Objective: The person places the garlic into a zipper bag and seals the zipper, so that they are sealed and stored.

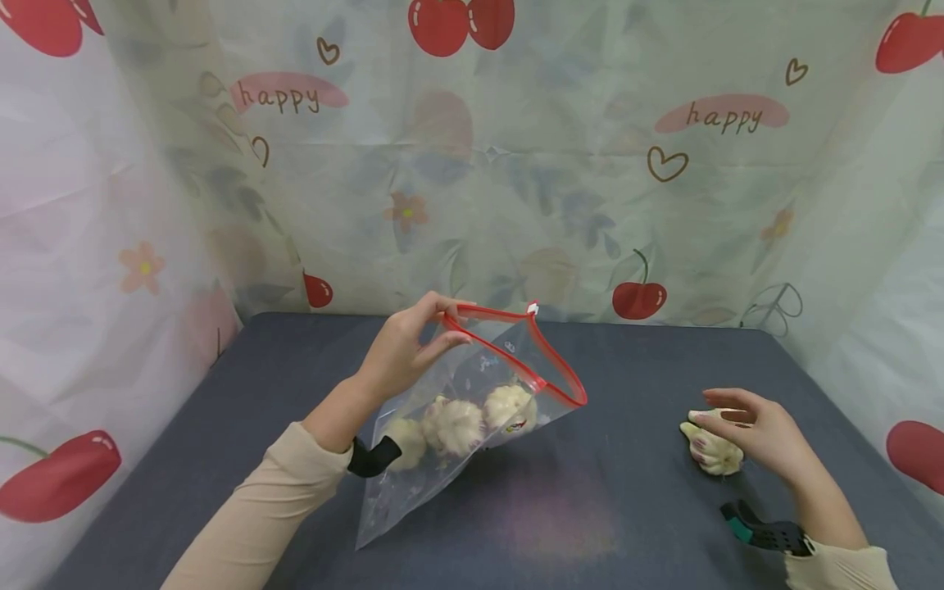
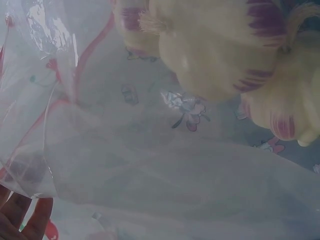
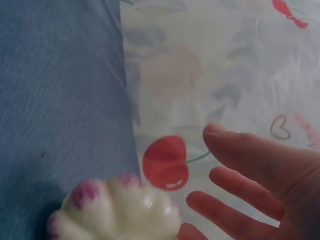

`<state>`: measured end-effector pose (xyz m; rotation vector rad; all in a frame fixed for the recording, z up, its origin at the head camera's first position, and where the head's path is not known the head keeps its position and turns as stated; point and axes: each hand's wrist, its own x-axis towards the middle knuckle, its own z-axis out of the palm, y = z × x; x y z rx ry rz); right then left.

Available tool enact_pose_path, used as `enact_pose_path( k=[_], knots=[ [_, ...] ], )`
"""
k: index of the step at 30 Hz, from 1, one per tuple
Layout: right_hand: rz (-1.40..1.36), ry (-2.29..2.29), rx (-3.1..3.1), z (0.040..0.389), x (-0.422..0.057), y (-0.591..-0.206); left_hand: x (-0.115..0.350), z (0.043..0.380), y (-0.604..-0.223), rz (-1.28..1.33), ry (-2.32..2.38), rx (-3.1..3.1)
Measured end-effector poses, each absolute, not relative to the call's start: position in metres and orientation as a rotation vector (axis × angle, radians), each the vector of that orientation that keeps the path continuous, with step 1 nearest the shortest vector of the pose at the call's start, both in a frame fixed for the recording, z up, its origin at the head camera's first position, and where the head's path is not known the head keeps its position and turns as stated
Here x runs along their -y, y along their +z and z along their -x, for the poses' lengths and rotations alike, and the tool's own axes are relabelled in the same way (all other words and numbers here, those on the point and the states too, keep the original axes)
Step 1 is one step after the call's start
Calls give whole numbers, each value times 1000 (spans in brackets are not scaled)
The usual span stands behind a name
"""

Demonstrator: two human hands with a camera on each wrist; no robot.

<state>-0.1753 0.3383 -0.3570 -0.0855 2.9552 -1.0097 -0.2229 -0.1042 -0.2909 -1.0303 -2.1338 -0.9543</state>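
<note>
My left hand (image 1: 401,348) pinches the rim of a clear zip bag (image 1: 420,512) with a red zip strip, holding it up at a tilt. The bag's mouth gapes toward the right. Several garlic bulbs (image 1: 453,428) lie inside it, cream with purple streaks in the left wrist view. Off to the right, my right hand (image 1: 770,438) hovers close over a loose garlic bulb (image 1: 717,455) on the table, thumb and fingers spread apart. In the right wrist view that bulb sits below the fingertips (image 3: 212,129).
A dark grey table (image 1: 619,475) carries everything. Patterned curtains with cherries and "happy" lettering hang behind (image 1: 501,229) and at both sides. A black strap (image 1: 374,456) is on the left wrist and a black band (image 1: 770,533) on the right. A white slider (image 1: 533,309) sits on the zip.
</note>
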Motion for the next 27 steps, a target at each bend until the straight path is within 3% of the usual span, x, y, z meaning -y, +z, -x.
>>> enact_pose_path(
  k=[27],
  knots=[
    [184, -841, -2924, 181, -350, -376, 103, 221, -292, 1041, -969, 2124]
  ],
)
